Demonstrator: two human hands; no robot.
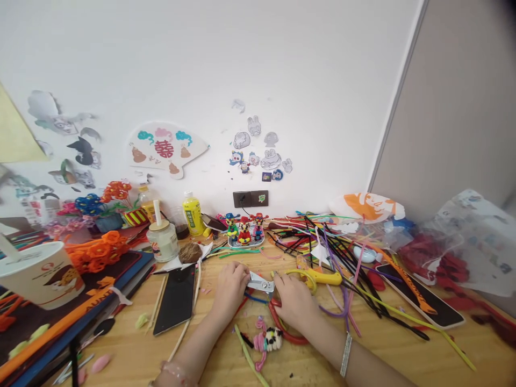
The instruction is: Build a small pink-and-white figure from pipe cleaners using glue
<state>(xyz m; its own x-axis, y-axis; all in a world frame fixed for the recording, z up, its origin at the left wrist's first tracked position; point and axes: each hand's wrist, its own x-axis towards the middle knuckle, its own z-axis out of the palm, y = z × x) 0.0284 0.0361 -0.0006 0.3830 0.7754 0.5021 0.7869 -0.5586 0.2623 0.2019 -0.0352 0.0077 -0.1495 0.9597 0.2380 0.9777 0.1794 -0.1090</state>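
Near the middle of the table, my left hand [234, 282] has its fingers closed at the tips of short silver blades; what they pinch is too small to make out. The blades belong to scissors [262, 283], and my right hand [294, 298] is closed around them, hiding much of the handles. A red handle loop [296, 339] shows below that hand. Beyond its knuckles lies a yellow handle [324, 277]; whether it is part of the same tool I cannot tell. Between my forearms sits a small pink, cream and black pipe-cleaner figure [268, 341], with a pale green strip [248, 352] beside it.
Three colourful figurines [244, 231] stand at the back near a yellow bottle [193, 213]. Loose pipe cleaners [298, 234] pile up at back right. A black phone [174, 298] and a jar [162, 240] are left, with a paper cup [40, 274] farther out.
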